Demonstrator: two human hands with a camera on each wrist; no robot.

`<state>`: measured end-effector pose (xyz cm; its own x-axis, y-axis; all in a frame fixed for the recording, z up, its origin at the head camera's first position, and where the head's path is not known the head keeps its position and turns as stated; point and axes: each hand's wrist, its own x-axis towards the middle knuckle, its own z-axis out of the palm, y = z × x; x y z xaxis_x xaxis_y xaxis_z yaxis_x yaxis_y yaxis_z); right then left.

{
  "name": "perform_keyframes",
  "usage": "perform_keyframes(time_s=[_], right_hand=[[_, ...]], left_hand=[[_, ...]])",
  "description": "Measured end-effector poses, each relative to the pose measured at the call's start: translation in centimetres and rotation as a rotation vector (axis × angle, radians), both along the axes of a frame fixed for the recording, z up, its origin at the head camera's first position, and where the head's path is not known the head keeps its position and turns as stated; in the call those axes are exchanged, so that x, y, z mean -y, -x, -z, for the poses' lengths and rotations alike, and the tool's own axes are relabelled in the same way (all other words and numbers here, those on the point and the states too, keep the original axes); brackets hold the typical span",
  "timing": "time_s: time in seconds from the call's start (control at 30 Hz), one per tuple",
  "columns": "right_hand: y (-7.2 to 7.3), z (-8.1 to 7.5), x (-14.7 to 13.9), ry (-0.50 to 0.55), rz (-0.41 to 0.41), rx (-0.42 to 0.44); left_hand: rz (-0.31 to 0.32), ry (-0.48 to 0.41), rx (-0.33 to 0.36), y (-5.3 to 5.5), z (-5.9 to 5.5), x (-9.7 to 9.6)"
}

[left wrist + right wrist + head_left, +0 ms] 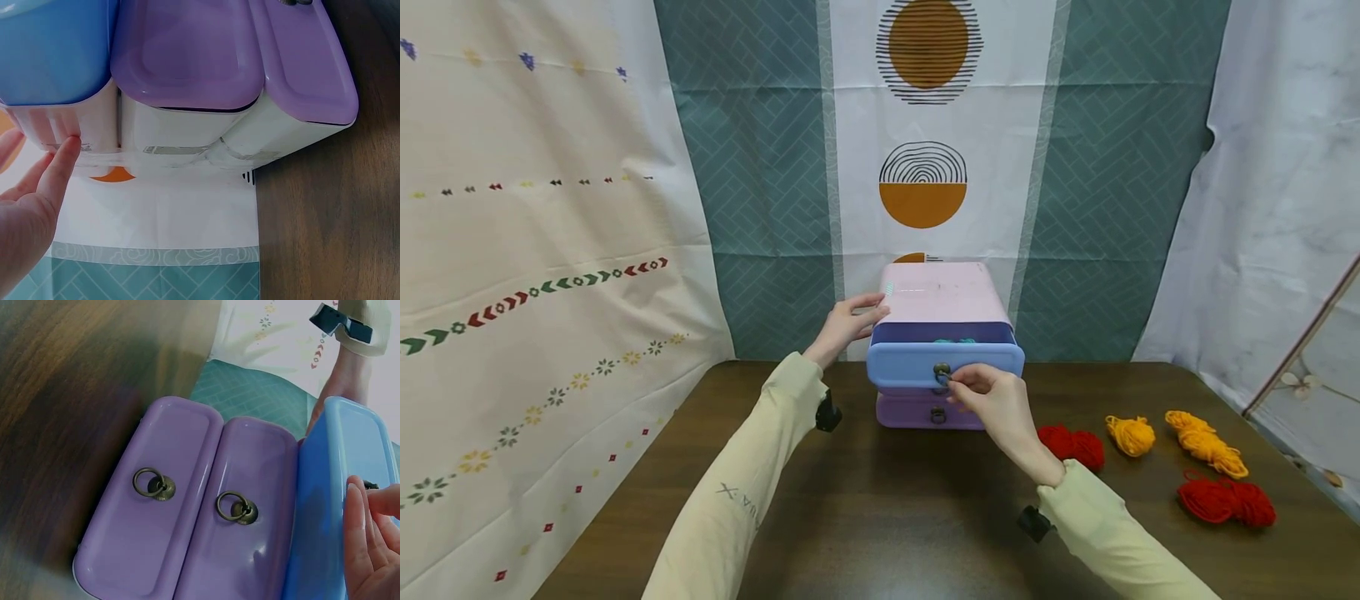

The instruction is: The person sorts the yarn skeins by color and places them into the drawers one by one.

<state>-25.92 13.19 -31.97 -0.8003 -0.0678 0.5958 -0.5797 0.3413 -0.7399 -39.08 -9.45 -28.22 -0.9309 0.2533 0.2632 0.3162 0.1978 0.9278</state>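
A small drawer cabinet [940, 287] with a pale pink top stands at the back of the table. Its blue top drawer [898, 367] is pulled out, and a bit of teal yarn [966, 340] shows inside. My right hand [1000, 408] pinches the drawer's metal ring pull [942, 369]; in the right wrist view the fingers mostly cover it. My left hand [846, 327] rests against the cabinet's left side, its fingers extended onto the pink wall in the left wrist view. Two purple drawers [150, 519] with brass rings sit closed below the blue one.
On the table [880, 533] to the right lie red yarn bundles [1225, 502] and yellow yarn bundles [1206, 443]. Another red bundle [1075, 447] is close behind my right wrist. A patterned curtain [760, 208] hangs right behind the cabinet.
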Motion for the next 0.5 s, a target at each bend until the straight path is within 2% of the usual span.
perform_keyframes(time_s=[0.1,0.2,0.33,0.43,0.5], right_hand=[[1.1,0.9,-0.4,-0.013,0.018,0.003],[1.6,1.3,-0.4,-0.024,0.036,-0.007],[1.9,1.3,-0.4,-0.023,0.046,-0.007],[2.3,1.3,-0.4,-0.022,0.053,0.007],[2.5,1.3,-0.4,-0.02,0.059,0.013]], left_hand=[[0.012,-0.013,0.011,0.0,-0.1,0.0],[0.035,-0.023,0.039,-0.9,-0.8,0.0],[0.034,-0.022,0.048,-0.8,-0.8,0.1],[0.017,-0.021,0.034,0.1,-0.1,0.1],[0.008,-0.02,0.028,0.0,-0.1,0.1]])
